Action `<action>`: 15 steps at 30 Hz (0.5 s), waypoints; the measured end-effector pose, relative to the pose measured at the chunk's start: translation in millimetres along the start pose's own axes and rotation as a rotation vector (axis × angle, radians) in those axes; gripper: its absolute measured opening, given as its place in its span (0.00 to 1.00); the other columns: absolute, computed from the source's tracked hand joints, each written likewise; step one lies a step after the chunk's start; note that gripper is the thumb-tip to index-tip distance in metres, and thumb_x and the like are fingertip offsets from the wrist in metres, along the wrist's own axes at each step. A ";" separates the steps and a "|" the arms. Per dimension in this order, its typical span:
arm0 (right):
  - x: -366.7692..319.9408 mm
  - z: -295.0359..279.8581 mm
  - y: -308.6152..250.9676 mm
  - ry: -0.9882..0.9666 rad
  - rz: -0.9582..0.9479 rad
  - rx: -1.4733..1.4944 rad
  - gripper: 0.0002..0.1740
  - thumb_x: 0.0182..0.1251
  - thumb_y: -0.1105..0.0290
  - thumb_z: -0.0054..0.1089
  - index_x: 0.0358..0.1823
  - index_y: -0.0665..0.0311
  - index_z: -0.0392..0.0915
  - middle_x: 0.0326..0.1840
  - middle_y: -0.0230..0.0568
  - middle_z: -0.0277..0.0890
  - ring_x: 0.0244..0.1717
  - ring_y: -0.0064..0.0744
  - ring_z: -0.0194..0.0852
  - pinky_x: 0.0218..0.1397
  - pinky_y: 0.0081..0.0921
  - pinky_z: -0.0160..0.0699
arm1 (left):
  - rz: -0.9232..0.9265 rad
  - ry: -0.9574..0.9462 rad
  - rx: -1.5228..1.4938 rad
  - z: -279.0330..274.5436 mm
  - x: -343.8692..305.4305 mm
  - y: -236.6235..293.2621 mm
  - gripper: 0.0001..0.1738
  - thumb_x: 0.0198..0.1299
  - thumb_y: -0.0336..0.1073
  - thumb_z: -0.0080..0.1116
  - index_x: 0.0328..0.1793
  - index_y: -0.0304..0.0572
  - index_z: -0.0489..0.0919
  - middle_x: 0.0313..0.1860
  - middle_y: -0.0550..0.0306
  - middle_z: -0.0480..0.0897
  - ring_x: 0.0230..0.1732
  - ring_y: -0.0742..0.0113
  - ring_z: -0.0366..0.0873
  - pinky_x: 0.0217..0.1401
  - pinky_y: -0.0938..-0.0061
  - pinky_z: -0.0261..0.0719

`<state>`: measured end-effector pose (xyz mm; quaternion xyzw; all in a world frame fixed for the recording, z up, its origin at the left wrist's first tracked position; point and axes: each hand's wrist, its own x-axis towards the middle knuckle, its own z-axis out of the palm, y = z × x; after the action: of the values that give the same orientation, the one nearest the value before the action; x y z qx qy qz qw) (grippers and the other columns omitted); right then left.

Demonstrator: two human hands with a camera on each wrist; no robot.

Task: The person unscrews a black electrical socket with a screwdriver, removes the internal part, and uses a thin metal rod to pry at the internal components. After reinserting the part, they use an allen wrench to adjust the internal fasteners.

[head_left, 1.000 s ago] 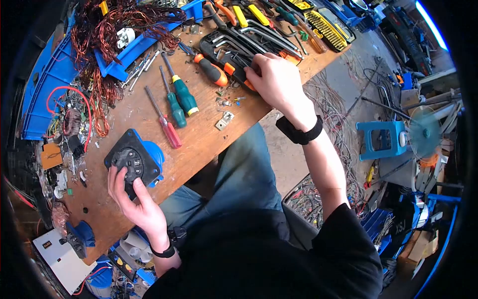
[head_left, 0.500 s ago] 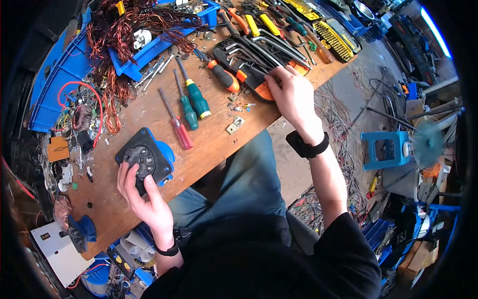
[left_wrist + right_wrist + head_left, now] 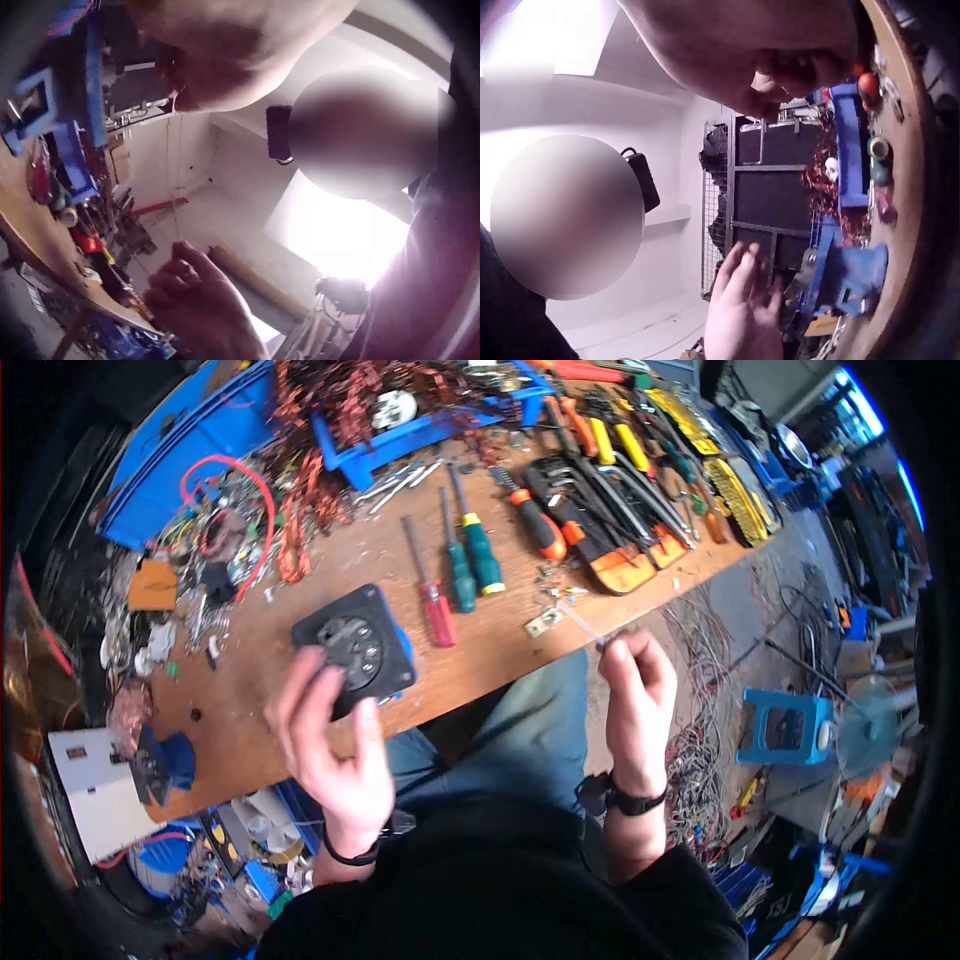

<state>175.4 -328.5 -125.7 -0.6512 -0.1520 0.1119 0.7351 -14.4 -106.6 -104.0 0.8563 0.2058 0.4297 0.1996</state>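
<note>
A black square plate with a round socket-like centre (image 3: 375,628) stands over a blue body on the wooden bench. At its near edge, my left hand (image 3: 338,760) has its fingers loosely spread; whether they touch it is unclear from blur. The right wrist view shows the left hand (image 3: 742,319) beside the blue body (image 3: 859,270). Off the bench's front edge, my right hand (image 3: 640,705) pinches a thin pale rod (image 3: 580,623) between thumb and fingers. In the left wrist view the right hand (image 3: 202,307) is raised, fingers curled.
Screwdrivers with red (image 3: 438,618) and green (image 3: 482,560) handles lie mid-bench. A hex key holder (image 3: 625,570) is at the right, near a small metal piece (image 3: 544,622). Blue bins with copper wire (image 3: 350,410) stand behind. A blue stool (image 3: 785,725) is on the floor.
My right hand has left the hex key holder and come back toward the body with the thin rod. My left hand's fingers have spread and shifted slightly; the head view has turned.
</note>
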 end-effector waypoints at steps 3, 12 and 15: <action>-31.7 22.7 3.8 -0.123 0.110 0.150 0.08 0.85 0.71 0.67 0.42 0.65 0.81 0.40 0.25 0.78 0.42 0.15 0.70 0.50 0.19 0.69 | 0.056 -0.073 -0.245 2.5 15.6 27.4 0.18 0.65 0.23 0.75 0.61 0.35 0.88 0.59 0.45 0.91 0.58 0.44 0.88 0.64 0.53 0.85; -38.2 29.5 2.8 -0.213 0.087 0.124 0.07 0.81 0.72 0.73 0.46 0.65 0.83 0.39 0.23 0.79 0.39 0.12 0.71 0.45 0.16 0.71 | -0.010 -0.235 -0.376 21.0 -3.4 28.5 0.08 0.66 0.22 0.75 0.49 0.37 0.90 0.43 0.49 0.91 0.42 0.51 0.89 0.46 0.60 0.87; -30.2 30.6 4.6 -0.146 0.086 0.102 0.07 0.85 0.70 0.67 0.50 0.66 0.82 0.39 0.32 0.82 0.35 0.18 0.74 0.41 0.19 0.74 | -0.031 -0.462 -0.483 19.9 -14.1 34.2 0.09 0.66 0.25 0.75 0.51 0.37 0.88 0.45 0.48 0.91 0.44 0.49 0.90 0.49 0.59 0.87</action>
<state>136.2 -310.6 -129.4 -0.6087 -0.1713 0.1982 0.7489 0.3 -145.9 -106.4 0.8557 0.0603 0.2575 0.4449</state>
